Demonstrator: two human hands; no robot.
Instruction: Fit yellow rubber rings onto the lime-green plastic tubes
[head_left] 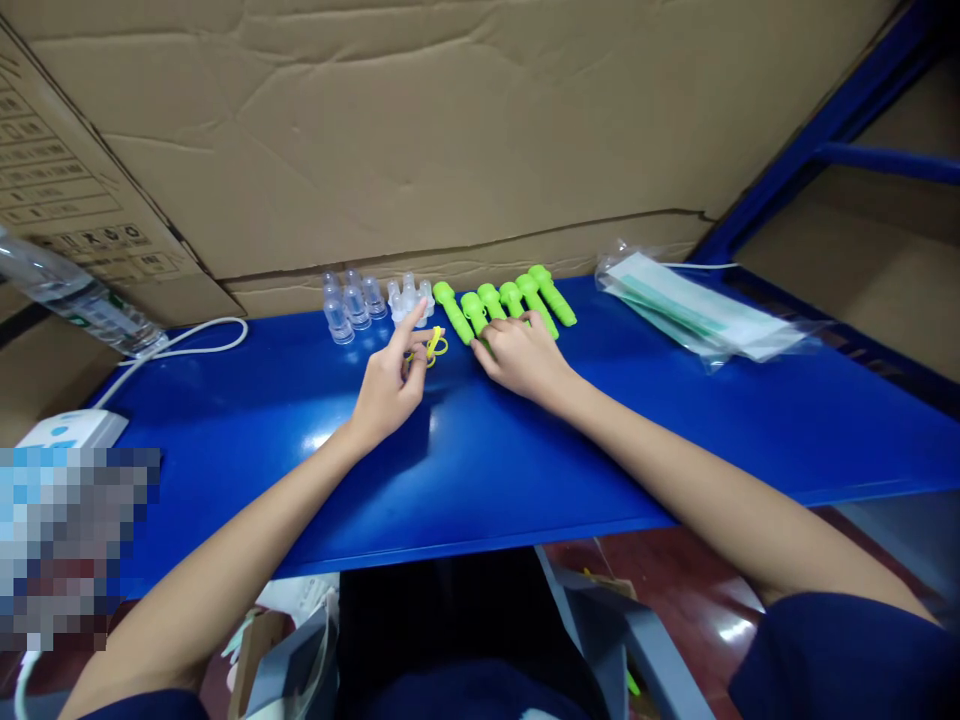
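My left hand [391, 382] is just above the blue tabletop, index finger stretched out and the other fingers bent. Thin yellow loops [435, 346] show at and between its fingers, apparently held there. To the right, my right hand [525, 358] reaches over a row of bright green plastic tubes [553, 297] with wide heads, shaped like small torches. Its fingers curl round the lower end of one green tube [475, 308] and hide part of it. Just beyond my left hand stand small clear plastic caps [409, 296], and left of them several taller clear caps [354, 304].
A clear plastic bag with white and green sheets [686, 300] lies at the right. At the left are a water bottle [90, 300], a white cable [202, 342] and a white power strip [79, 430]. Cardboard [420, 140] walls the back of the blue table [480, 480].
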